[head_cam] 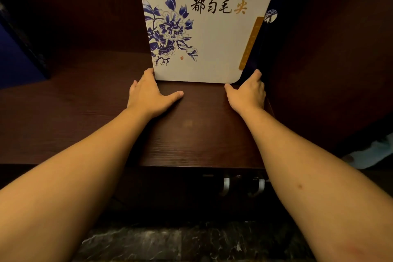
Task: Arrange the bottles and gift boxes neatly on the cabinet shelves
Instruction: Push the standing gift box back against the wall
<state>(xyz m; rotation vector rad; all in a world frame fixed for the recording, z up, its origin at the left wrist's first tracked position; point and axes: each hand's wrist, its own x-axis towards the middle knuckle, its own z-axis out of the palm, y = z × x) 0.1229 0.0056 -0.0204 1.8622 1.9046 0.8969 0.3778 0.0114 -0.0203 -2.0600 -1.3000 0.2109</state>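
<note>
At far left of the frame, a dark blue box [14, 57], cut off by the picture's edge, so kind and size unreadable. Next to it, bare dark wood of the shelf [85, 100], running back into deep shadow.

Left of centre, left hand [148, 93] laid on the shelf board, fingers straight along the lower left edge of the gift box [202, 27], thumb spread toward centre frame. Not clenched, not wrapped round anything: flat contact only, probably to steady and square the box from that side. Fingertips partly hidden behind the box's corner.

At centre and upper centre, the gift box itself: white, blue flower print, black and gold characters, standing upright on the shelf and facing forward, apparently so as to display its printed face. Top cut off by the upper frame edge; small print near the top too fine to read.

Right of centre, right hand [248, 91] mirroring the other, fingers extended against the box's dark blue right side near the bottom corner, thumb out on the wood. Relaxed and open too, touching rather than gripping. Likely a final nudge into line with the cabinet's side wall [329, 59] just to the right.

Lower centre, two pale hooks or handles [226, 185] under the shelf front, hard to identify. No bottles visible anywhere.
</note>
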